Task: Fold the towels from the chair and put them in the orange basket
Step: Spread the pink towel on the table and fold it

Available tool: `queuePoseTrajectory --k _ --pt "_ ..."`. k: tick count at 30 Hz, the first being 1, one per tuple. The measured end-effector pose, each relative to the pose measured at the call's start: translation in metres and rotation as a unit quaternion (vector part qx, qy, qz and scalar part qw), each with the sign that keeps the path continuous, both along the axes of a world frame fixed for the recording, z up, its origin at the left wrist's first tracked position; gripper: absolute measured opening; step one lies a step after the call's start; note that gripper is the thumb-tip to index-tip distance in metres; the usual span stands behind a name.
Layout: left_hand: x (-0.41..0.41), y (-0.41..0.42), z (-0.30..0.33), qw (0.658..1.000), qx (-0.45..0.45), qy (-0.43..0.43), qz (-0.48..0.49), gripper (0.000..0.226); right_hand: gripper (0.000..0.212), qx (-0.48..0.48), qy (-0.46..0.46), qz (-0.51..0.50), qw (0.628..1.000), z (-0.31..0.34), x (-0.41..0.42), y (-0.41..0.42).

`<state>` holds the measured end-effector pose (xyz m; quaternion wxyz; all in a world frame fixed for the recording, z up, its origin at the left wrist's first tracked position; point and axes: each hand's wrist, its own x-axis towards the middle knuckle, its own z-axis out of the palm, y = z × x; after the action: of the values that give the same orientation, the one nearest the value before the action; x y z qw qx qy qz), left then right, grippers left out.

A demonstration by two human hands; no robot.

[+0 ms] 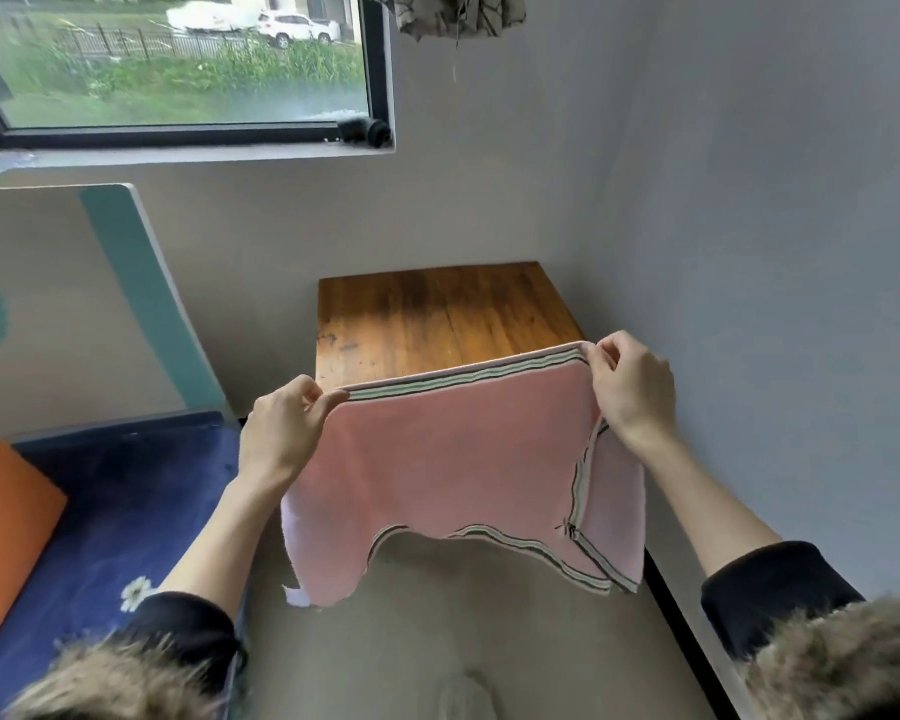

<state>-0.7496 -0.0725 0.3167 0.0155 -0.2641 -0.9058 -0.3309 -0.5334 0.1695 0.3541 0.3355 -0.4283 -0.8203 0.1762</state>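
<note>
A pink towel with a green, white and dark striped border hangs in the air, doubled over, in front of me. My left hand pinches its upper left corner between thumb and fingers. My right hand pinches the upper right corner. The towel's top edge is stretched between both hands, and the lower edges hang loose and uneven. Part of the orange basket shows at the far left, standing on the blue bed cover. A wooden chair seat lies behind the towel, bare on its visible part.
A bed with a dark blue flowered cover fills the lower left, with a teal and white headboard behind it. A window is above. Grey wall stands close on the right. Grey floor lies under the towel.
</note>
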Motion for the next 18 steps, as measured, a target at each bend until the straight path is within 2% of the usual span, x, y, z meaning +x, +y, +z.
queuePoseTrajectory --k 3,5,8,13,18 --pt "-0.030 0.039 -0.005 0.999 0.016 -0.007 -0.035 0.027 0.028 -0.017 -0.039 -0.031 0.999 -0.006 -0.027 0.040" --pt "-0.048 0.063 -0.010 0.998 0.001 -0.025 -0.054 0.019 0.028 -0.067 -0.049 -0.028 0.996 -0.013 -0.046 0.070" --pt "-0.068 0.091 -0.018 0.997 -0.035 -0.029 -0.055 0.018 0.024 -0.109 -0.055 -0.017 0.992 -0.027 -0.072 0.110" --pt "-0.100 0.130 -0.030 0.997 -0.056 -0.016 -0.044 0.019 0.027 -0.114 -0.088 -0.011 0.990 -0.053 -0.114 0.160" --pt "-0.152 0.177 -0.050 0.997 -0.060 -0.027 -0.038 0.019 0.026 -0.075 -0.148 -0.016 0.986 -0.072 -0.166 0.204"
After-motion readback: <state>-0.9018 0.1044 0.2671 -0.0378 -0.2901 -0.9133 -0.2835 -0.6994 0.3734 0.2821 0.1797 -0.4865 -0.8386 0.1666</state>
